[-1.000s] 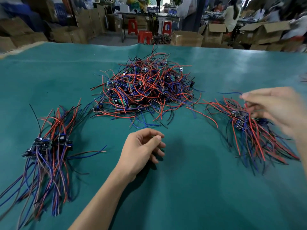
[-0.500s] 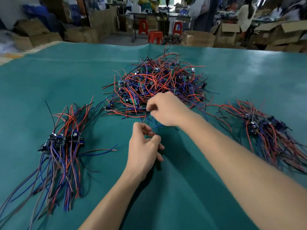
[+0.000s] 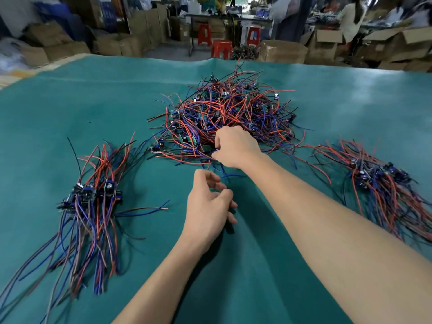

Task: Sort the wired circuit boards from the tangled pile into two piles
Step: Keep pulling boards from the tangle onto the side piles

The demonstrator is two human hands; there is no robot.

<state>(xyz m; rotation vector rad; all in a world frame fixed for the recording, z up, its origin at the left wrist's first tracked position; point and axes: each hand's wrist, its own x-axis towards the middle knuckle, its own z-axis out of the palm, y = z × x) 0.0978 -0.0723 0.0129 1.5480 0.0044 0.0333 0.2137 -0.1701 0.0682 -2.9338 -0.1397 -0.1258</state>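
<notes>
Sorting is partway: two side piles flank the big tangled pile [image 3: 231,118]; right hand [image 3: 235,148] pinches its wires, left hand [image 3: 208,211] loosely curled, empty

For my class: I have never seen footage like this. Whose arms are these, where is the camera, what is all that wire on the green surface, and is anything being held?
There is no machine here. A person wears a wide-angle camera on the head, looking down at their own bare arms. On the green cloth lie three heaps of small circuit boards with red, blue and black wires: a tangled pile in the middle, a sorted pile at the left and another at the right. The right hand reaches into the tangled pile's near edge, fingers curled on wires there. The left hand waits nearby, loosely curled, holding nothing.
</notes>
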